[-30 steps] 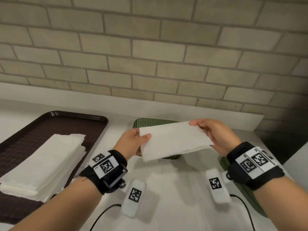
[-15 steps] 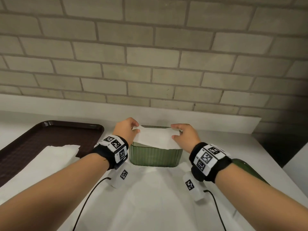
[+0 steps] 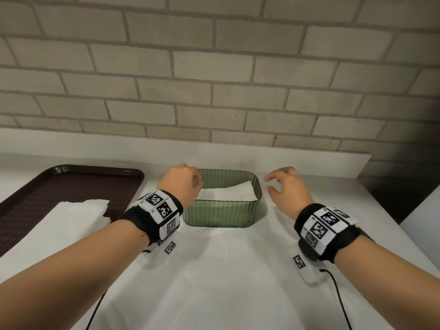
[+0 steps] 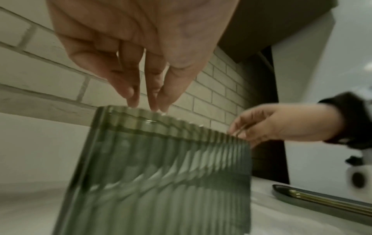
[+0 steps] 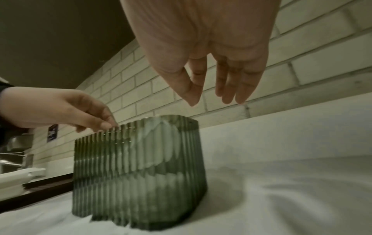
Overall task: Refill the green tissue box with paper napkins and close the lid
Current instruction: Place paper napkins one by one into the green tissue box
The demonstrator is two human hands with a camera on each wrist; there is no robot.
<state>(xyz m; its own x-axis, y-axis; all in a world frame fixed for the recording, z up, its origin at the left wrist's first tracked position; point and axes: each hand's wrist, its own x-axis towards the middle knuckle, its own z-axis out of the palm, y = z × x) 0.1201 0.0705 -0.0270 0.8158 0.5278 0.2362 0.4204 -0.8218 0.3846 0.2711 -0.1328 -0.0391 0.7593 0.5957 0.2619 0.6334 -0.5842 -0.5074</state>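
Observation:
The green ribbed tissue box [image 3: 222,211] stands open-topped on the white counter near the wall. A white napkin [image 3: 226,192] lies inside it, its right end riding up toward the rim. My left hand [image 3: 196,184] hovers over the box's left end, fingers pointing down with their tips at the rim [image 4: 149,103] and nothing between them. My right hand [image 3: 269,183] is in the air just right of the box, fingers relaxed [image 5: 213,98], holding nothing. The green lid [image 4: 322,202] lies flat on the counter to the right.
A dark brown tray [image 3: 71,182] sits at the left with a stack of white napkins [image 3: 59,222] on it. A brick wall and a white ledge [image 3: 309,163] run close behind the box. Cables trail from both wrists over the counter.
Both hands lowered the napkin from the air into the box and let go. The right hand then drew away to the right; the left stays at the rim.

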